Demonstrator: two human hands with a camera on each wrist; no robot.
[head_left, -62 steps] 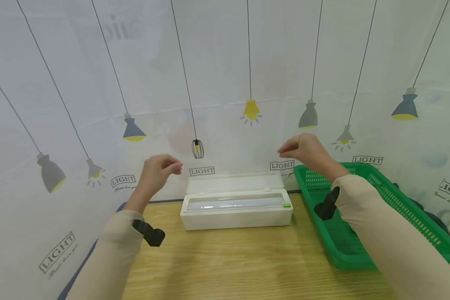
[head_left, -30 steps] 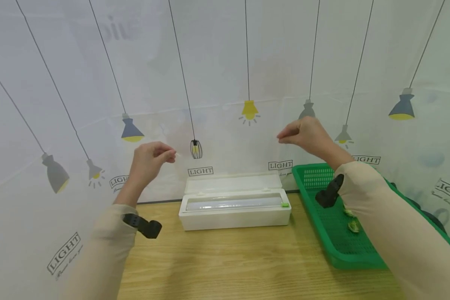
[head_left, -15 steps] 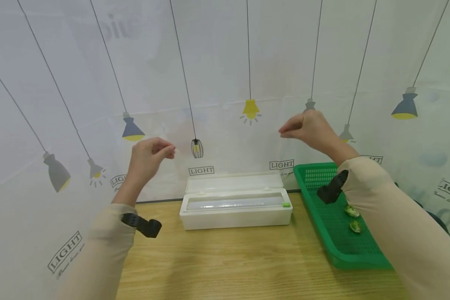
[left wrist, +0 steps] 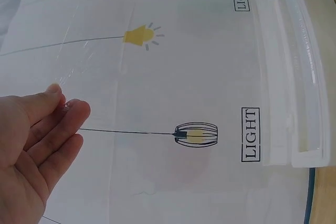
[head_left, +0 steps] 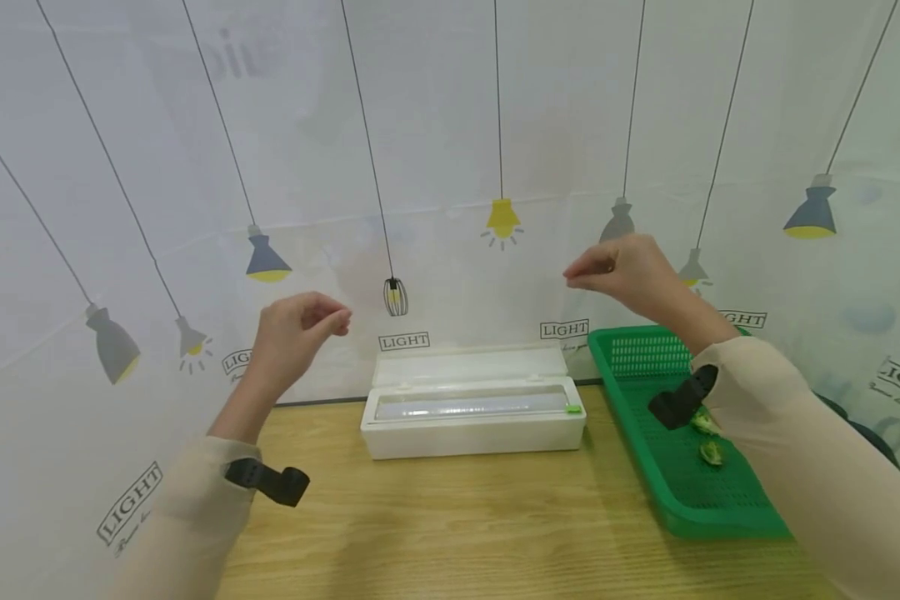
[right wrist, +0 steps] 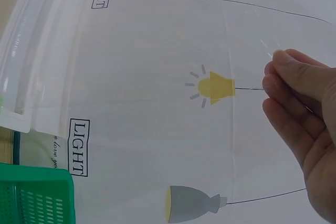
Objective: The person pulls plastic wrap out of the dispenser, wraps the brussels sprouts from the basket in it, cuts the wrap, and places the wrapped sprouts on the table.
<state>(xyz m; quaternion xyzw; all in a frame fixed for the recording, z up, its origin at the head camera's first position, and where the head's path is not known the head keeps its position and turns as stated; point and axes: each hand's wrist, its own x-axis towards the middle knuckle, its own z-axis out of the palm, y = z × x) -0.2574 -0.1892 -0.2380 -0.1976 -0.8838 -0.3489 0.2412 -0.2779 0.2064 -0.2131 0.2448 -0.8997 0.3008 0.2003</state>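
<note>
In the head view, both hands are raised in front of the printed backdrop, well apart. My left hand [head_left: 288, 337] pinches clear plastic wrap between thumb and fingers; in the left wrist view, thin bright glints of the plastic wrap [left wrist: 67, 73] run up from the fingertips. My right hand [head_left: 636, 271] pinches too, with faint glints of clear film at its fingertips in the right wrist view. The film is nearly invisible elsewhere. Below and between the hands stands a white plastic wrap dispenser [head_left: 480, 442], lid raised, with a roll [head_left: 472, 406] inside and a green slider [head_left: 573, 409] at its right end.
A green basket [head_left: 656, 492] stands on the wooden table [head_left: 450, 525] at the right, partly behind the right forearm. Inside lie small green leafy vegetables [head_left: 711, 452]. The backdrop [head_left: 435, 167] with printed lamps rises close behind the dispenser.
From two seconds ago, both hands rose, then sank slightly over the last half second. They are now farther apart, the left more to the left, the right more to the right. The dispenser stayed put.
</note>
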